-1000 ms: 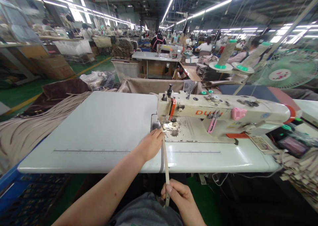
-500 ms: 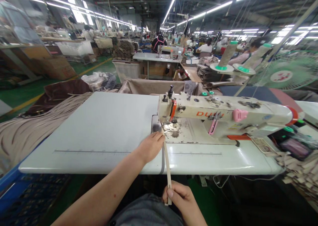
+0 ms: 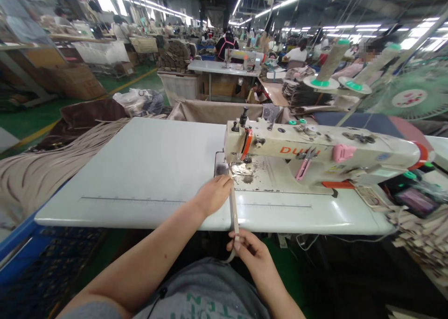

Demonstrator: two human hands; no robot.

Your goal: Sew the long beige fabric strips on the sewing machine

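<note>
A narrow beige strap runs from under the needle of a cream sewing machine over the front edge of the white table. My left hand rests on the table beside the needle plate, its fingers curled against the strap's upper end. Below the table edge my right hand pinches the strap's lower end, which bends into a small loop there.
A heap of beige straps lies to the left of the table, with more stacked at the right. Thread cones and a green fan stand behind the machine. Other people work at distant tables.
The view has shifted slightly. My right hand has risen closer to the table edge, and the strap between my hands is shorter, its lower end now curled. My left hand stays by the needle.
</note>
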